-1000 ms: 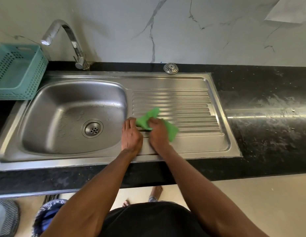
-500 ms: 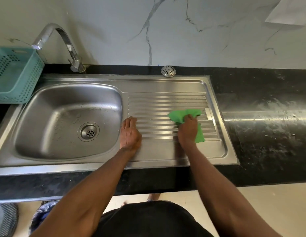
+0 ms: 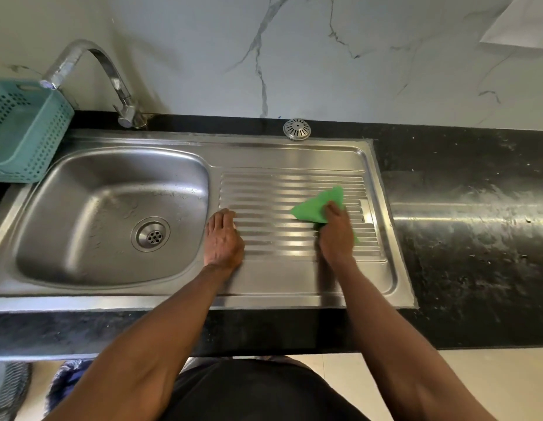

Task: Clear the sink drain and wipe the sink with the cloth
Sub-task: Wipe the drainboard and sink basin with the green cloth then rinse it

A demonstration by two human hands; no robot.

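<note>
A steel sink (image 3: 185, 141) is set into a black counter, its bowl on the left and a ribbed drainboard (image 3: 282, 183) on the right. The drain (image 3: 151, 234) lies bare at the bottom of the bowl. Its round strainer cover (image 3: 297, 129) rests on the counter behind the drainboard. My right hand (image 3: 337, 235) presses a green cloth (image 3: 318, 206) onto the right part of the ribs. My left hand (image 3: 223, 238) lies flat, palm down, on the drainboard's left edge beside the bowl, holding nothing.
A curved tap (image 3: 112, 77) stands behind the bowl. A teal perforated basket (image 3: 24, 132) sits at the far left on the counter. The black counter (image 3: 476, 238) runs on to the right, smeared and shiny. A marble wall (image 3: 324, 56) closes the back.
My right hand has slid the green cloth from the drainboard's left side, near my left hand, across to its right side. My left hand has stayed put.
</note>
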